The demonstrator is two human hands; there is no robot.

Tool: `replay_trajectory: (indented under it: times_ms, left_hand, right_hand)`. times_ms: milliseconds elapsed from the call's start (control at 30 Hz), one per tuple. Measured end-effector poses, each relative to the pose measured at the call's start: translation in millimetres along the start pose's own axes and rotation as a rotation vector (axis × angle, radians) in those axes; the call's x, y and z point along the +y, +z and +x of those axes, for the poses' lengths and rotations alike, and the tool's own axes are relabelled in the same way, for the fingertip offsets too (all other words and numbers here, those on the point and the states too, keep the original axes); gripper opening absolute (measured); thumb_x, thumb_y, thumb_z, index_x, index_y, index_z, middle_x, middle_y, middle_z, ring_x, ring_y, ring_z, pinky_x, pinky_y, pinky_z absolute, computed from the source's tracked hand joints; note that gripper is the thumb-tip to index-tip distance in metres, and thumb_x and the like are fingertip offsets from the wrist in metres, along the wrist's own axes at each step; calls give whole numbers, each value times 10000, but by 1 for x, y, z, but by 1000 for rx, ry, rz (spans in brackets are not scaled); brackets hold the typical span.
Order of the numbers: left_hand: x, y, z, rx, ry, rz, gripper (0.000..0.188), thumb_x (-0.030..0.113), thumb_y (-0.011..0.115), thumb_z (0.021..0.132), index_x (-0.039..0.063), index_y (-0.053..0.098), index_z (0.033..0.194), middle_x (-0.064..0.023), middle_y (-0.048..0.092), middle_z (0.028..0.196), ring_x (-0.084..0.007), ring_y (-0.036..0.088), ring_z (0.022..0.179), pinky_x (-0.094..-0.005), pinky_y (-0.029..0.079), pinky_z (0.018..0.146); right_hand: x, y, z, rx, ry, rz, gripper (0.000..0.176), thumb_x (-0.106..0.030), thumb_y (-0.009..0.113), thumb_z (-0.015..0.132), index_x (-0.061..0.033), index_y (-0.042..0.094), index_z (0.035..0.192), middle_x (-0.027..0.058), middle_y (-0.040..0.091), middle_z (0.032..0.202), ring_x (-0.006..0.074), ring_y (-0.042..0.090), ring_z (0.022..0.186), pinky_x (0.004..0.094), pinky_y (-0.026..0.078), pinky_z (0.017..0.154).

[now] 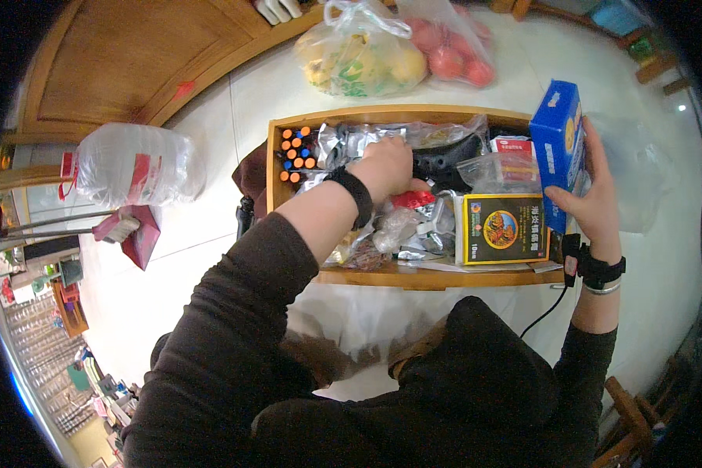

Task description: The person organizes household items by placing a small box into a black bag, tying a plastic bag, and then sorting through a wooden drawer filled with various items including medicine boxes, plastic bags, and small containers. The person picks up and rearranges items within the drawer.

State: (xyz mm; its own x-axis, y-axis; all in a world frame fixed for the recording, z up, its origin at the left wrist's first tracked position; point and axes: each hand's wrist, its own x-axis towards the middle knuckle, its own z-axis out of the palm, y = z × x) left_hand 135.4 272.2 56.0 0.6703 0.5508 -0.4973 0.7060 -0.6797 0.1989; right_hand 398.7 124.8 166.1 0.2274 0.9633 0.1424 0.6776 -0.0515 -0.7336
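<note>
A wooden drawer point(418, 279) full of small goods lies on the floor before me. My left hand point(386, 161) is inside it, over silver foil packets point(360, 140); its fingertips are hidden, so its hold cannot be told. Pens or batteries with orange and blue ends point(295, 153) stand in the left corner. Near that hand lie a red packet point(412, 199) and a black plastic item point(453, 162). At the right end, my right hand point(588, 190) holds a blue cardboard box point(554, 152) upright. A black and yellow box point(503, 229) lies flat beside it, below a clear bag with a red box point(515, 167).
Bags of yellow fruit point(360, 61) and red fruit point(453, 58) stand beyond the drawer. Left are a wrapped plastic bundle point(137, 167) and a dustpan point(140, 237) with a brush. A clear bag point(632, 169) lies right; a black cable point(547, 316) hangs by my right wrist.
</note>
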Motion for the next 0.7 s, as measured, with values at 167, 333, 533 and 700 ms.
replay_trajectory:
  times_ms: [167,333,533,700]
  left_hand:
    - [32,6,24,197,153,104,534,250,774,692,8,567,1121,-176,574,1137,-289,590,1056,-371,512,855]
    - [39,8,35,211,94,16,667,217,820,561,24,498,1112,-178,541,1133,-341,553,1072,-412,491,887]
    - [25,-9,15,265,236,-60,774,277,807,553,73,480,1225,-177,570,1137,-349,611,958,-402,519,832]
    - [-12,-48,-19,291,262,-595,605,282,759,628,39,591,1157,-149,668,983,-247,653,869,-336,503,811]
  right_hand:
    - [9,-3,-4,18,26,77,1004,-155,800,569,-30,305,1434,150,428,1391,254,431,1270,365,321,1075]
    - [9,-1,1,23,36,134,1002,-155,809,568,-28,315,1431,152,421,1396,244,420,1275,354,308,1079]
    - [11,-1,1,27,64,184,1013,-169,816,583,-33,296,1441,143,418,1403,241,419,1278,353,305,1081]
    - [5,4,6,6,18,142,1016,-200,814,598,-29,281,1446,148,424,1397,243,429,1268,355,314,1075]
